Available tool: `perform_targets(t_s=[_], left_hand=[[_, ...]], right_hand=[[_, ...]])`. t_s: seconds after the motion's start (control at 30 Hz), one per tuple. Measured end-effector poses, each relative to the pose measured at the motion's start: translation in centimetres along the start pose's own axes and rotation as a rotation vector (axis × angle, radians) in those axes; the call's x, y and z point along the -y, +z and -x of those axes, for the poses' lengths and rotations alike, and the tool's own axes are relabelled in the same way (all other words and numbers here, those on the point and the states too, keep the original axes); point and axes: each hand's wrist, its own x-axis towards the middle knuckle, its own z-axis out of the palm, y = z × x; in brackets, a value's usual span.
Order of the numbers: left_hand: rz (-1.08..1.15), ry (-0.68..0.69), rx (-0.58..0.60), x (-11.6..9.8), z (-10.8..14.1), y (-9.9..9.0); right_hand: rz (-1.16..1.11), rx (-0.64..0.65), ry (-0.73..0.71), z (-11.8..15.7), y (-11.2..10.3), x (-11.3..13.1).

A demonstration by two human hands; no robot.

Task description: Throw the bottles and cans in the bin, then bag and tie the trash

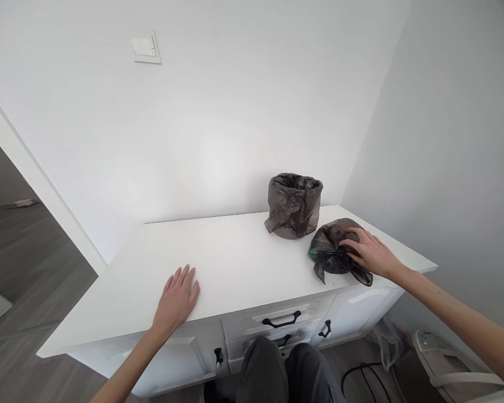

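My left hand (pixel 177 299) lies flat on the white cabinet top (pixel 231 266), its fingers stretched out and nothing in it. At the right end of the cabinet sits a full, knotted black garbage bag (pixel 330 252), with something green showing through the thin plastic. The curved fingers of my right hand (pixel 372 252) grip this bag beside its gathered neck. Behind it, near the wall, stands a small trash bin (pixel 294 215) lined with another black bag, which is folded over the rim. How deep the bin is filled cannot be seen.
Below the top are drawers and doors with black handles (pixel 282 321). My knees (pixel 264 369) are close to the cabinet front. A grey-white appliance (pixel 449 358), a clear plastic bag (pixel 385 341) and a black cable (pixel 367 366) lie on the floor at right. A switch (pixel 146 47) is on the wall.
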Motion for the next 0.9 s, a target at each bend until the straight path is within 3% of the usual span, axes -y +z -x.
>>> perform_targets(t_s=[0.2,0.33,0.53,0.67,0.8,0.9], left_hand=[[0.03,0.015,-0.059,0.2,0.5,0.4],[0.053,0.019,-0.094,0.4,0.7,0.9],[0.122,0.019,-0.133,0.5,0.9,1.1],[0.2,0.009,-0.183,0.0,1.3,-0.1],[0.345,0.04,-0.342,-2.0,2.3,-2.4],[0.431,0.169,-0.292,-4.6,3.1,-3.7]], right_hand=[[0.029,-0.027,0.024,-0.9,0.3,2.1],[-0.014,-0.066,0.087,-1.4,-0.8,5.1],[-0.201,-0.147,0.075,-2.4,-3.2,12.3],[-0.338,-0.192,0.065,-3.7,-4.3,17.9],[-0.476,-0.238,0.106,-5.8,-4.6,23.4],[-0.568,-0.243,0.068,-7.6,-5.0,27.1]])
